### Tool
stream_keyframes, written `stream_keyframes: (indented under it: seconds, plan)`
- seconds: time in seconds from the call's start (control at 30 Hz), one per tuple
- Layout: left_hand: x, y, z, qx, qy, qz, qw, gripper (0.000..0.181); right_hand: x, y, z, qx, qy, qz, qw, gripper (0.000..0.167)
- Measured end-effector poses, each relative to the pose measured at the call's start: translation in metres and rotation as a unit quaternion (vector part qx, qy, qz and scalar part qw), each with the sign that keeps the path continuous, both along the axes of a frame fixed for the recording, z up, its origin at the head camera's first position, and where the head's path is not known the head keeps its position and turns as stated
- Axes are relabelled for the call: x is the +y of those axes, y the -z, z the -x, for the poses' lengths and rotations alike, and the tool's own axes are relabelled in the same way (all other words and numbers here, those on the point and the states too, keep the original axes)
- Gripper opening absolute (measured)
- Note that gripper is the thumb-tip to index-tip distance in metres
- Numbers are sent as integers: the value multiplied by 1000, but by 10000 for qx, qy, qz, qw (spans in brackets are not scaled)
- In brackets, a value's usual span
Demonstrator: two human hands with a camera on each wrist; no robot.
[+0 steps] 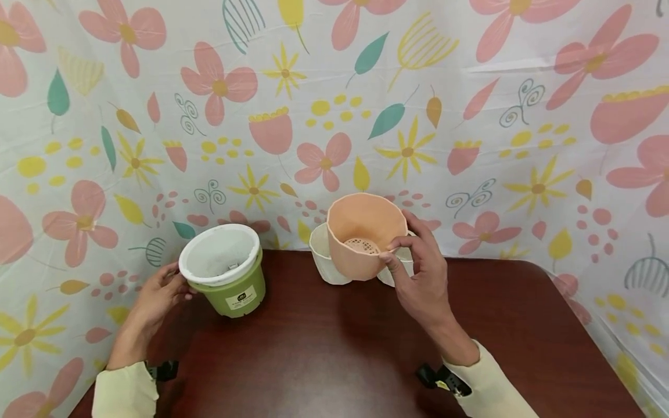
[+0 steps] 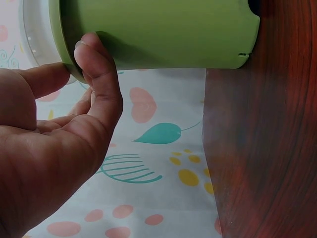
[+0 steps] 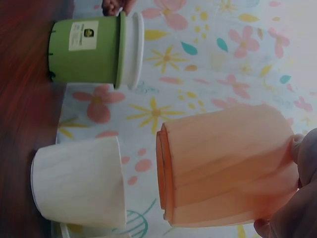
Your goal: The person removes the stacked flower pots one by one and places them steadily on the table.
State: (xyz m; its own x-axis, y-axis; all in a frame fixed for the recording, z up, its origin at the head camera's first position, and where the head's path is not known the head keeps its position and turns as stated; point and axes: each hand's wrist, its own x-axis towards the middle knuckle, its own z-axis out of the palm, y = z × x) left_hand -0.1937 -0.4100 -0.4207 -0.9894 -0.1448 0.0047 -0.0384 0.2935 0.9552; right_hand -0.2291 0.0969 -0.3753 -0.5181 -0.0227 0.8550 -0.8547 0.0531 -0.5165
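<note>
My right hand (image 1: 425, 278) pinches the rim of a peach faceted pot (image 1: 355, 261), raised above the table with its perforated bottom visible inside. In the right wrist view the peach pot (image 3: 228, 168) hangs clear of a cream pot (image 3: 79, 181). At the left, my left hand (image 1: 159, 296) holds the rim of a green pot (image 1: 222, 296) with a white pot (image 1: 209, 258) nested in it. Thumb and fingers of the left hand (image 2: 64, 119) meet at the green pot's rim (image 2: 62, 39) in the left wrist view.
Behind and below the peach pot stand two cream pots, one to the left (image 1: 324, 264) and one to the right (image 1: 387, 277), partly hidden. The dark wooden table (image 1: 313, 360) meets a flower-patterned cloth (image 1: 324, 116) at its back edge.
</note>
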Motion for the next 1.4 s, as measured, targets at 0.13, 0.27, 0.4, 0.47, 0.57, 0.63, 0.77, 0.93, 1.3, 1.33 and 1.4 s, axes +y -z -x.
stream_keyframes:
  seconds: [0.13,0.27,0.4,0.47,0.57,0.63,0.77,0.93,1.3,1.33,1.4]
  plan:
    - [-1,0,-2,-29,-24,130,9999,69,5,-1,-2,9,179,-51,9998,22]
    - [-1,0,-2,-66,-17,229,9997,70,10,-4,-4,82,389,-104,9992,20]
    - [0,-1,0,-17,9,220,9998,70,19,-7,-2,118,513,-70,9986,18]
    - [1,-2,0,11,13,216,9998,70,24,-7,0,108,470,7,9988,18]
    - [1,-3,1,34,23,232,9997,69,31,-8,1,91,525,92,9985,18]
    - [2,-3,1,36,31,237,9997,68,37,-8,2,96,574,151,9982,17]
    - [3,-2,0,5,28,192,9998,69,46,-10,1,121,716,269,9970,19]
    - [2,-1,0,30,40,106,9999,70,58,-13,2,128,825,436,9956,21]
    - [0,-1,-2,122,119,-45,9998,72,70,-25,-13,96,1101,641,9918,21]
    - [0,-2,-2,127,113,-77,9998,72,71,-26,-15,108,1123,664,9914,21]
    - [0,-1,-2,141,123,-62,9998,72,73,-26,-17,126,1185,668,9906,23]
